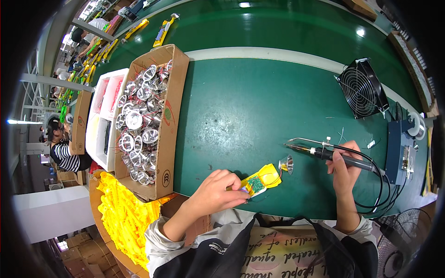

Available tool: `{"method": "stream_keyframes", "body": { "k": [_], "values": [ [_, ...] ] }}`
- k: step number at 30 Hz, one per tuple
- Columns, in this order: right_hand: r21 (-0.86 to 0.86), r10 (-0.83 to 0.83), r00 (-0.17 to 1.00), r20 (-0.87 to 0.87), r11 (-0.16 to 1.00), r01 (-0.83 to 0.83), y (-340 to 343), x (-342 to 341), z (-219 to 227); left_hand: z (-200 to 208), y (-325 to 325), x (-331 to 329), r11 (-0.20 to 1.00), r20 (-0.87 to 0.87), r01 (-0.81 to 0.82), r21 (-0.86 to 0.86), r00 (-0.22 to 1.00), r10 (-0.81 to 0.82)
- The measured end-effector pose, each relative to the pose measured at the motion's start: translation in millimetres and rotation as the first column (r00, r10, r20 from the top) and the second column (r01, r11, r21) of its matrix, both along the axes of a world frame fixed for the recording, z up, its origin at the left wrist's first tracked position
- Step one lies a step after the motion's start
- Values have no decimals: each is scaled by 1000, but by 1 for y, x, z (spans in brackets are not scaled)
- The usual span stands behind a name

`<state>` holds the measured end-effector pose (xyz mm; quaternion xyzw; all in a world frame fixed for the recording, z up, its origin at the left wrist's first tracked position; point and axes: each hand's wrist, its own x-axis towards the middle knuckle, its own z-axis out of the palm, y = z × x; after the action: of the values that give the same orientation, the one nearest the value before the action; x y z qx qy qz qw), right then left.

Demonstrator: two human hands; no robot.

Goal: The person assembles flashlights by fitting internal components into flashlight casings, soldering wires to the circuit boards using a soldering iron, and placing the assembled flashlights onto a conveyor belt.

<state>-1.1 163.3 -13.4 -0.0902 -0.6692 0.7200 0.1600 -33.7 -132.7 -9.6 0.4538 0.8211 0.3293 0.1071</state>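
Note:
My left hand (221, 193) is closed on the near end of a yellow flashlight housing (266, 178) lying on the green bench. A small green circuit board (254, 185) with thin wires sits in that housing. Beside its far end rests a silver reflector cup (286, 164), joined by a red wire. In my right hand (344, 166) is a soldering iron (320, 153), its tip pointing left, above the bench and apart from the housing. A thin metal solder-feed tube (306, 140) runs along the top of the iron.
A cardboard box (178, 92) full of silver reflectors stands left, beside a white foam box (99, 139). Yellow housings (123, 213) fill a carton below. A black fan (364, 90) and a blue solder-feeder unit (399, 148) stand right. Beyond runs a green conveyor (278, 25); a co-worker (65, 143) sits far left.

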Motion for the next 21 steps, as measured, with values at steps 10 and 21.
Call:
{"method": "stream_keyframes", "body": {
  "k": [10,21],
  "values": [
    [-27,-16,1000,-7,1000,16,-2,0,0,-8,-3,5,989,17,-57,135,998,55],
    [-21,8,1000,-7,1000,-8,-1,-1,0,-13,-8,12,959,95,-176,223,983,158]
  ]
}}
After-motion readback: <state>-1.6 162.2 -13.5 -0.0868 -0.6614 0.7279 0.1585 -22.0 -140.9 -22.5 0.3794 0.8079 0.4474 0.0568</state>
